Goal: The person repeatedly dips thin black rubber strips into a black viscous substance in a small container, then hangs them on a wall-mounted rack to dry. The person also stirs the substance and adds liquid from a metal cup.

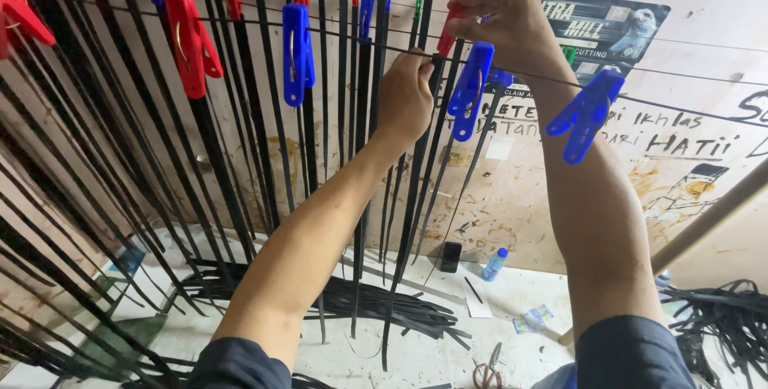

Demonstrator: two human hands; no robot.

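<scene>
Up at the line, a black strip was pinched against it by the closed left hand. Just right of it, a red peg was gripped by the closed fingers of the right hand. Blue pegs hung just below both hands.

Single head-worn view: close behind raised forearms, facing forward and slightly down at a line of hanging strips; floor below.

Dark rectangular poster on wall, upper right; small packet on floor.
</scene>
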